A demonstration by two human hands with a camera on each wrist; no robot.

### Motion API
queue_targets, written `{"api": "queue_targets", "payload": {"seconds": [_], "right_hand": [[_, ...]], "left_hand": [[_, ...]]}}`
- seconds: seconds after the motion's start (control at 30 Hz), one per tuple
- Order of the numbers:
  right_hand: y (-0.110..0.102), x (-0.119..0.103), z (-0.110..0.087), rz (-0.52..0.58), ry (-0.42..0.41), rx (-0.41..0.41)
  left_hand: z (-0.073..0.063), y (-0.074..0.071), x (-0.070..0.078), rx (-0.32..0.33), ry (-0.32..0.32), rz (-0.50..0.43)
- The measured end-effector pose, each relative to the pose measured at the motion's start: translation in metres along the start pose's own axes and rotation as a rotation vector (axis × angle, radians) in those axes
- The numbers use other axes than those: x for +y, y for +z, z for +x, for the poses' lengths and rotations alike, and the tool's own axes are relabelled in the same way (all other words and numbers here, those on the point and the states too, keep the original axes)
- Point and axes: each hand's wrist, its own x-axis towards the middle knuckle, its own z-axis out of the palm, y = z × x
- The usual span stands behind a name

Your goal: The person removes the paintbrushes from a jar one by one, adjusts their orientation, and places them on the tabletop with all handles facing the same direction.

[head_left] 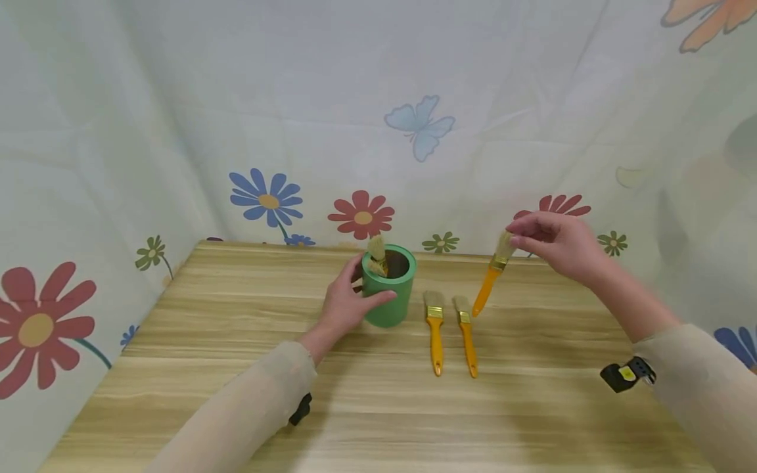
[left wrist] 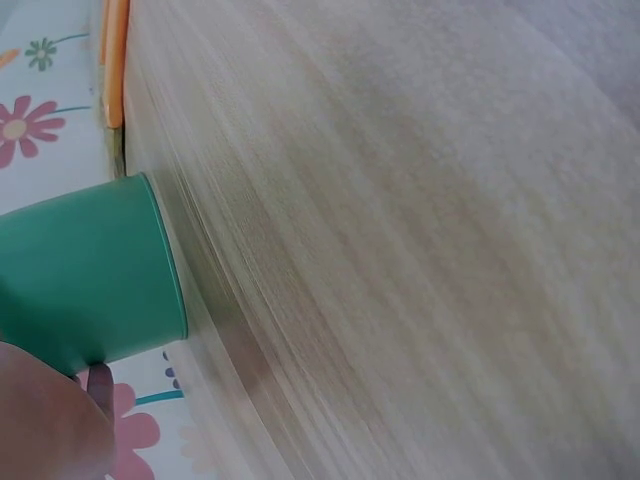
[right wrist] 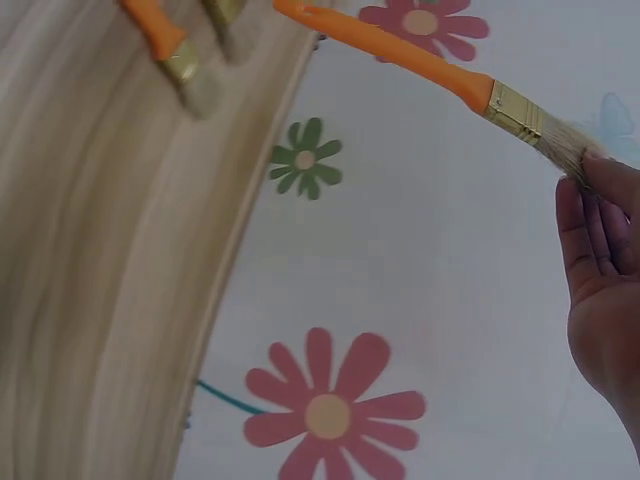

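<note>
My left hand (head_left: 347, 299) grips a green can (head_left: 388, 302) from its left side, thumb across the front; the can stands upright on the table. Bristle ends of paintbrushes (head_left: 377, 248) stick up out of its mouth at the left rim. To the right, my right hand (head_left: 562, 246) pinches another paintbrush (head_left: 489, 282) by its bristle tip, the orange handle hanging down at a tilt above the tabletop. Between the hands lie a wider paintbrush (head_left: 435, 335) and a narrower paintbrush (head_left: 467, 338), bristles toward the back. The right wrist view shows the pinched bristles (right wrist: 565, 145) between thumb and fingers.
The wood-grain table (head_left: 236, 368) ends at a back edge just behind the can. A white cloth (head_left: 319, 131) printed with flowers and butterflies hangs behind it and along both sides.
</note>
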Motion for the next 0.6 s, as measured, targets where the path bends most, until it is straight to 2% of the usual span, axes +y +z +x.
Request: {"api": "queue_targets", "payload": {"seconds": [0.17, 0.43, 0.6], "right_hand": [[0.005, 0.015, -0.013, -0.056, -0.010, -0.025], [0.015, 0.038, -0.026, -0.024, 0.027, -0.128], [0.024, 0.050, -0.030, 0.000, 0.019, -0.185]], "left_hand": [[0.002, 0.001, -0.003, -0.001, -0.010, 0.007], [0.002, 0.000, -0.003, -0.003, -0.024, 0.016], [0.003, 0.001, -0.003, -0.006, -0.017, 0.019]]}}
